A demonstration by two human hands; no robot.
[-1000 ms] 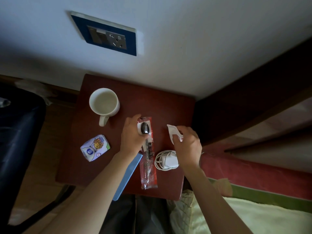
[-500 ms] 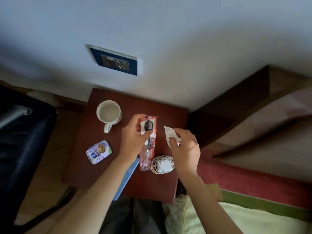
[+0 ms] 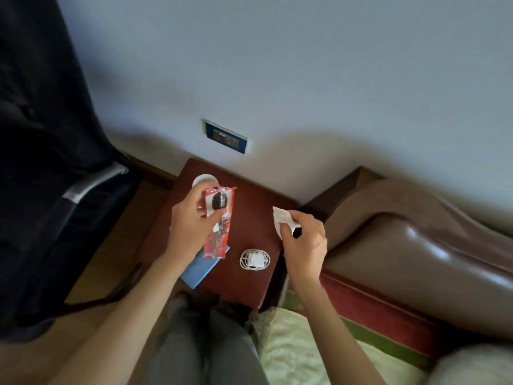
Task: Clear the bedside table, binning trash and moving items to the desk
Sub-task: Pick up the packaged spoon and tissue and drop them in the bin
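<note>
My left hand (image 3: 191,226) grips a long red biscuit wrapper (image 3: 218,226), held upright above the dark red bedside table (image 3: 249,207). My right hand (image 3: 304,240) holds a crumpled white paper (image 3: 281,218) over the table's right edge. A white charger with its coiled cable (image 3: 254,259) lies on the table between my hands. A light blue flat item (image 3: 202,270) sticks out over the near edge, partly under my left wrist. The rim of a white mug (image 3: 204,179) shows behind my left hand; the rest of it is hidden.
A dark office chair (image 3: 55,204) stands to the left of the table. The brown padded headboard (image 3: 416,240) and the bed with a pale cover (image 3: 305,351) are on the right. A blue wall socket (image 3: 226,136) sits above the table. My grey-trousered legs (image 3: 200,351) are below.
My left hand has lifted the red wrapper off the table and raised it. My right hand rose with the white paper. The view pulled back and up; the small carton is hidden now.
</note>
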